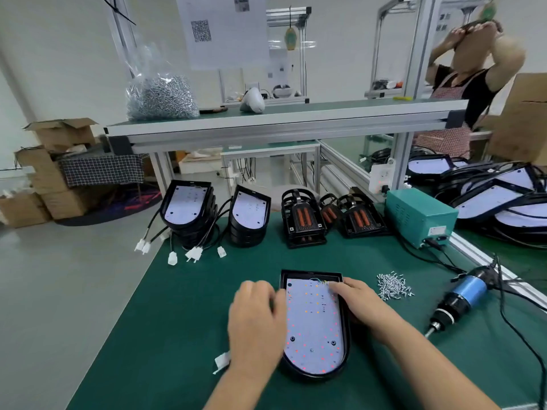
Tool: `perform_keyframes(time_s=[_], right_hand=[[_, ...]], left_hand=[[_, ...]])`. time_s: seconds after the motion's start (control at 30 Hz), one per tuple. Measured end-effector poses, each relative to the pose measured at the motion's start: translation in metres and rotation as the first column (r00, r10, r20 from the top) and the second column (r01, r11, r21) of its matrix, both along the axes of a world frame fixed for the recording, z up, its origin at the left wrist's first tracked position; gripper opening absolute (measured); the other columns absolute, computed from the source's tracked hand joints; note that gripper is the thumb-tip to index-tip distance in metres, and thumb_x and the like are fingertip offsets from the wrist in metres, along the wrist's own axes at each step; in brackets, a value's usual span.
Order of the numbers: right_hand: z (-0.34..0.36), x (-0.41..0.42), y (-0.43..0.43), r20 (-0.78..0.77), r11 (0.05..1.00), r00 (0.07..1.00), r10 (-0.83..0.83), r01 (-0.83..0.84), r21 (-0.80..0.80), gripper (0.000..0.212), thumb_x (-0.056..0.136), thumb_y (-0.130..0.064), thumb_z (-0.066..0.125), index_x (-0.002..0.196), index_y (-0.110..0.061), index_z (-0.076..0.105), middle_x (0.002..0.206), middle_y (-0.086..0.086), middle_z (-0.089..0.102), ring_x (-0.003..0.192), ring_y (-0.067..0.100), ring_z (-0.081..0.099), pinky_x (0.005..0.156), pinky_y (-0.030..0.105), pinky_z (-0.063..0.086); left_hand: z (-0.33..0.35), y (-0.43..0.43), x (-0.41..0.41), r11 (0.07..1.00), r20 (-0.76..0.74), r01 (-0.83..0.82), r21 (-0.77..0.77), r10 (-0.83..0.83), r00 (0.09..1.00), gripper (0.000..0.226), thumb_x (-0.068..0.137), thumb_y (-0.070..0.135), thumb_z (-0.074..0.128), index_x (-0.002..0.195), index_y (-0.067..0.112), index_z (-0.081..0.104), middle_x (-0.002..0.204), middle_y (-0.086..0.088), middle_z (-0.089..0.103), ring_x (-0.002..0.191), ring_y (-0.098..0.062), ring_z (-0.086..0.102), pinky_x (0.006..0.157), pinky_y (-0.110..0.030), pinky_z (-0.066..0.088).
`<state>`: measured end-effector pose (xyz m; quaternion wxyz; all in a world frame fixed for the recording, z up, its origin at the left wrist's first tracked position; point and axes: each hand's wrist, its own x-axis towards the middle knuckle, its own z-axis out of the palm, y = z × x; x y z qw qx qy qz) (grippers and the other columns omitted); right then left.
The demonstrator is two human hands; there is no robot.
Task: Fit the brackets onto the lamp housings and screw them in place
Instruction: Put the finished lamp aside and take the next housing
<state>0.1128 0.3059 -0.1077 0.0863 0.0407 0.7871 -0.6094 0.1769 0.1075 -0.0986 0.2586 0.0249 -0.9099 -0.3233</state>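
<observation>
Housing (pixel 314 329) lies board-up on the counter (pixel 177 321) between both hands — left hand (pixel 257 321) curled on its left rim, right hand (pixel 358 303) flat across the top corner — likely stiff, light, board fragile; grip the rim.

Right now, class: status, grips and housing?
Left grip at left rim of black, white-faced lamp housing. Right grip rests on top right. Silver screw pile apart, rightward.

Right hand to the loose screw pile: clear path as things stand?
Probably yes. The screw pile lies on bare mat just right of the right hand, which rests on the lamp housing; nothing stands between them.
</observation>
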Motion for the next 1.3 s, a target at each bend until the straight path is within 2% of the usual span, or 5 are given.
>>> perform_keyframes(time_s=[0.13,0.3,0.5,0.8,1.3], right_hand=[[-0.004,-0.004,0.005,-0.035,0.991,0.999,0.010,-0.006,0.131,0.025,0.098,-0.034,0.059,0.079,-0.017,0.060,0.077,-0.004,0.057,0.073,0.014,0.050,0.070,0.030,0.037],[-0.010,-0.006,0.002,-0.073,0.946,0.996,0.051,-0.025,0.324,0.036,0.102,-0.039,0.054,0.086,-0.008,0.065,0.090,0.005,0.068,0.083,0.018,0.058,0.074,0.030,0.042],[-0.008,-0.011,0.000,-0.041,0.857,0.993,0.114,-0.078,0.509,0.035,0.100,-0.042,0.055,0.077,-0.016,0.055,0.082,-0.001,0.061,0.080,0.019,0.054,0.062,0.026,0.037],[-0.018,-0.009,-0.006,-0.092,0.878,0.996,0.017,0.029,0.478,0.023,0.091,-0.039,0.065,0.091,-0.016,0.066,0.088,-0.001,0.066,0.091,0.025,0.061,0.080,0.034,0.049],[-0.023,0.000,-0.012,-0.151,0.916,0.981,-0.124,0.172,0.363,0.015,0.089,-0.037,0.064,0.099,-0.026,0.066,0.092,-0.011,0.066,0.093,0.018,0.060,0.077,0.031,0.048]], left_hand=[[-0.015,-0.026,-0.018,0.985,0.300,-0.003,0.170,-0.049,0.953,0.040,0.103,0.036,0.043,0.073,0.012,0.053,0.087,-0.003,0.054,0.090,-0.025,0.051,0.084,-0.041,0.045],[-0.021,-0.021,-0.025,0.967,0.354,0.080,0.243,-0.165,0.921,0.063,0.098,0.056,0.041,0.049,0.020,0.024,0.064,0.004,0.035,0.056,-0.013,0.032,0.054,-0.032,0.028],[-0.022,-0.012,-0.034,0.931,0.417,-0.020,0.364,-0.144,0.897,0.046,0.096,0.053,0.042,0.077,0.012,0.050,0.091,-0.001,0.051,0.087,-0.021,0.047,0.072,-0.035,0.036],[-0.025,-0.011,-0.033,0.977,0.333,0.020,0.212,-0.092,0.939,0.056,0.099,0.038,0.042,0.045,0.026,0.032,0.071,0.002,0.038,0.070,-0.019,0.034,0.057,-0.032,0.028],[-0.003,0.000,-0.030,0.967,0.641,0.029,0.251,-0.189,0.744,0.040,0.066,0.055,0.050,0.076,0.017,0.049,0.102,0.005,0.043,0.100,-0.024,0.050,0.102,-0.039,0.045]])
